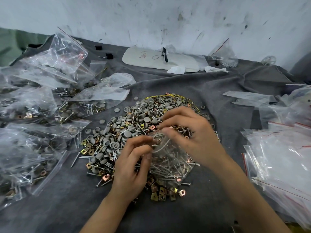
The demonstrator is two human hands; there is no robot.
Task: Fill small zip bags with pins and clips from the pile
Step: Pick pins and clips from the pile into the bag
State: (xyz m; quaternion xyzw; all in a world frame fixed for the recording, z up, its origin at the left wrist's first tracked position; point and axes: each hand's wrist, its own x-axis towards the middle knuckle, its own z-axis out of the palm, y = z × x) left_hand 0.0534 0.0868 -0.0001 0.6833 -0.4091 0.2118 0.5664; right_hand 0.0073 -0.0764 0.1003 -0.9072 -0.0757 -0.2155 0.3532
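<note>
Part-filled zip bag [168, 158] pinched at mouth by left hand [133, 165] and right hand [188, 132] over pile [134, 118], far white board [148, 62] handwriting illegible bar "O", bare bench [67, 202] near-left.

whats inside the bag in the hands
The small zip bag holds many long silver pins and a few copper clips. The left hand and right hand cover its top, hiding anything there.
</note>
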